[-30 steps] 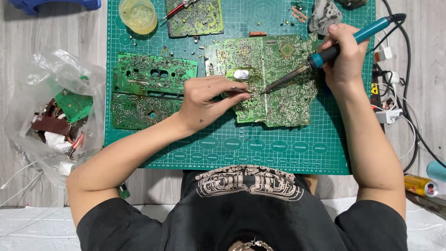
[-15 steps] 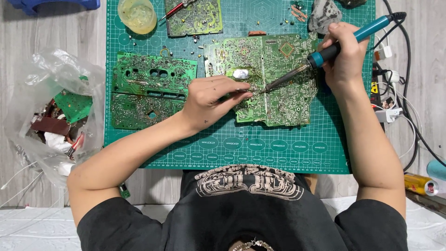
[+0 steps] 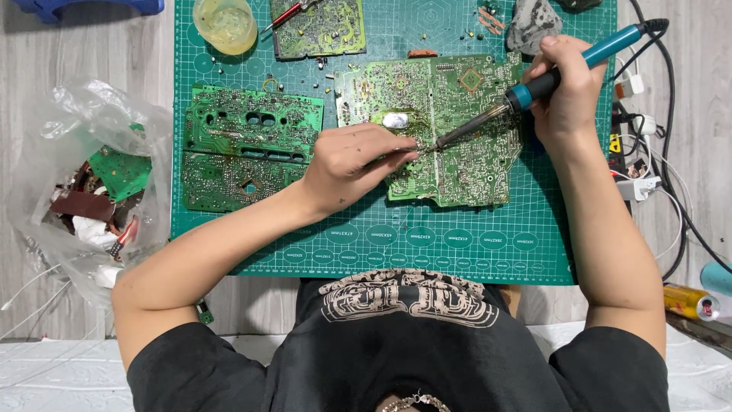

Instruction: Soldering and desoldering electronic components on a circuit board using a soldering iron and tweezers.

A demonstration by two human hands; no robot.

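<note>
Green circuit board (image 3: 450, 130), solder-speckled; right hand (image 3: 568, 95) fingers wrapped round soldering iron (image 3: 534, 88); left hand (image 3: 351, 164) fingers pinched, contents unclear.

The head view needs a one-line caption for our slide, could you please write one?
Right hand touches a blue-handled soldering iron to a green circuit board while the left hand steadies it.

place: electronics repair bench | signs: green cutting mat (image 3: 457, 252), bare circuit boards (image 3: 252, 145), soldering iron (image 3: 549, 76), bag of scrap parts (image 3: 91, 175)
</note>
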